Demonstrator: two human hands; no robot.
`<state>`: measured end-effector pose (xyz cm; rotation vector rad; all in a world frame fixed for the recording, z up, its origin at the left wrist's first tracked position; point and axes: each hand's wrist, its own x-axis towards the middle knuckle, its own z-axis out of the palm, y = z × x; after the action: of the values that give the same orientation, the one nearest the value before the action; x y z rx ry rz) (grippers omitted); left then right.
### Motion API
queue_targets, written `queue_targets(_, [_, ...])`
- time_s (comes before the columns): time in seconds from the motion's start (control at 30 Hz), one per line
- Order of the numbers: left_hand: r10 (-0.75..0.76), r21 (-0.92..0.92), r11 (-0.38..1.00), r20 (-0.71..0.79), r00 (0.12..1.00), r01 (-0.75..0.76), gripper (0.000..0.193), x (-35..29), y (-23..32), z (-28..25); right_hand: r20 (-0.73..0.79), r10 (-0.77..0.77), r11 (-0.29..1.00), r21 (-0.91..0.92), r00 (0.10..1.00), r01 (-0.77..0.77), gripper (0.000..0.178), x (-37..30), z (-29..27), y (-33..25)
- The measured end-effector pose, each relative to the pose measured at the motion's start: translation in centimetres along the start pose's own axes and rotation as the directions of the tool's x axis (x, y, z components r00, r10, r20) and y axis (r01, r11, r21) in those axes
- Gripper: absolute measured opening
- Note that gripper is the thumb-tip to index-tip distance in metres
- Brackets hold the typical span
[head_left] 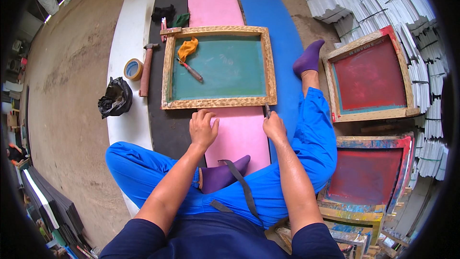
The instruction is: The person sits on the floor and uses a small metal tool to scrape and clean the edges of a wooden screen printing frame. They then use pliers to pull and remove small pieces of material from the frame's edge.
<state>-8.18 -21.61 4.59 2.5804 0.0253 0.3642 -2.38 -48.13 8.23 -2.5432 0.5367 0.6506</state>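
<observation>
A silk-screen frame (218, 102) of pale speckled wood with green mesh lies flat in front of me. My left hand (203, 128) is at its near edge, fingers bent and thumb apart, holding nothing I can see. Closed in a fist, my right hand (274, 126) grips a slim dark metal tool (267, 110) at the frame's near right corner; its kind is hidden by the hand. On the mesh lie an orange cloth (187, 48) and a tool with a reddish-brown handle (194, 73). A small wood block (171, 31) sits on the far left corner.
Left of the frame are a hammer (146, 71), a tape roll (133, 69) and a black plastic bag (115, 97). Beyond it lies a black cloth (163, 13). Red screen frames (369, 74) stand at right by stacked white sheets (330, 2). My legs (311, 139) flank the near side.
</observation>
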Motion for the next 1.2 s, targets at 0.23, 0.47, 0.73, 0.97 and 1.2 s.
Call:
queue_targets(0.23, [-0.023, 0.016, 1.0, 0.009, 1.0, 0.023, 0.018, 0.5, -0.3, 0.5, -0.02, -0.005, 0.999, 0.048, 1.0, 0.006, 0.031, 0.3, 0.2, 0.2])
queue_targets(0.47, [-0.056, 0.004, 0.998, 0.01, 0.998, 0.056, 0.018, 0.7, -0.1, 1.1, 0.032, -0.077, 0.958, 0.28, 0.997, 0.065, 0.025, 1.9, 1.7, 2.6])
queue_targets(0.73, [-0.084, -0.108, 0.99, 0.028, 0.996, 0.086, 0.018, 0.6, -0.4, -0.5, 0.423, -0.146, 0.755, 0.632, 0.894, -0.175, 0.018, 0.5, 1.6, 1.6])
queue_targets(0.97, [-0.079, -0.268, 0.96, 0.014, 0.997, 0.08, 0.02, -0.7, -2.1, -2.7, 0.552, -0.375, 0.801, 0.598, 0.745, -0.039, 0.018, -5.4, 7.2, -6.4])
queue_targets(1.2, [-0.208, -0.247, 0.948, 0.004, 0.978, 0.202, 0.016, -2.5, -6.7, -5.6, 0.696, -0.406, 0.847, 0.529, 0.593, -0.041, 0.023, -7.8, 11.1, -11.9])
